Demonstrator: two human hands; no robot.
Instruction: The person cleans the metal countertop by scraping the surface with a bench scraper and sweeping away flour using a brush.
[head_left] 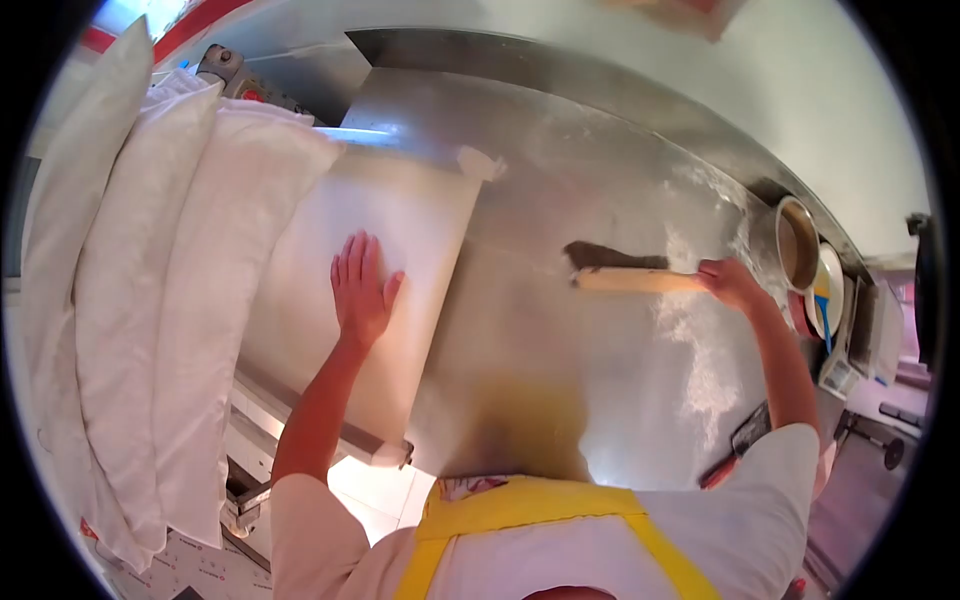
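My right hand [732,284] is closed around the handle of a bench brush [640,282] with a pale wooden back and dark bristles. The brush is over the steel worktop [540,330], its bristles facing the far side. White flour [690,350] is streaked across the metal around and below that hand. On the left, my left hand [362,290] lies flat with its fingers stretched out on a cream-coloured, belt-like surface [420,230]. Nothing is in it.
Long white cloth-like lengths [210,270] hang at the far left. Along the right edge stand a round metal pan [797,243] and a bowl with a blue-handled brush [824,310]. A dark tool with a red handle [720,470] lies near the front right. A raised steel backsplash [560,90] borders the back.
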